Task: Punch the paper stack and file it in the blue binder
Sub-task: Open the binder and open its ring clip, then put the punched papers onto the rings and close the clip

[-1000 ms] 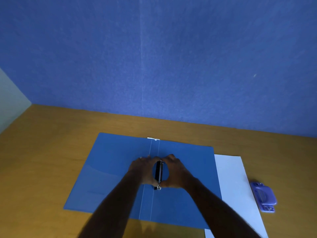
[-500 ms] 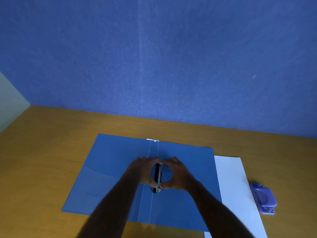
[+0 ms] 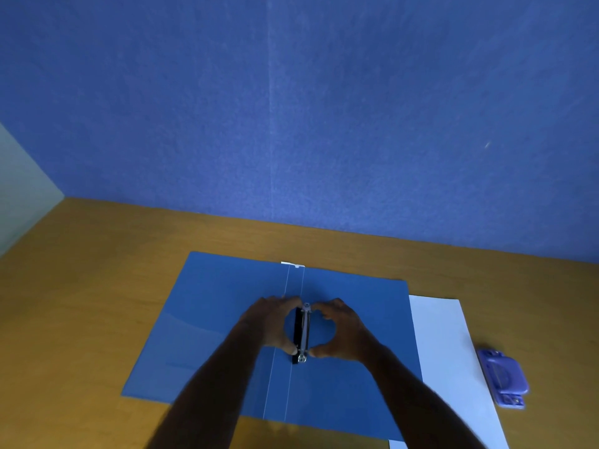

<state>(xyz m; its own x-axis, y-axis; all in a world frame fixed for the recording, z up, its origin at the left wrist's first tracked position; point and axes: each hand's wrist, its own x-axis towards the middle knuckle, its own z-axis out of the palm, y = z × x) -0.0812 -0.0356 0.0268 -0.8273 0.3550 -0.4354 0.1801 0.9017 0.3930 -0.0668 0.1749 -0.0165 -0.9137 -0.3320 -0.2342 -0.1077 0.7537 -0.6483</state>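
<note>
Binder [image 3: 210, 325] open flat on table [image 3: 84, 286]. Left hand [image 3: 270, 325] & right hand [image 3: 340, 330] pinch ring clip [image 3: 304, 332] at spine, prob. opening it. Paper [image 3: 444, 345] just right of binder, unfiled; can't tell if punched. Punch [image 3: 502, 377] beside paper. Filing left.

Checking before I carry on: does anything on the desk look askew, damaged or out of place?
Nothing stands out. The blue binder lies open and flat, both hands at its ring clip; the paper stack and hole punch sit tidily to its right.
</note>
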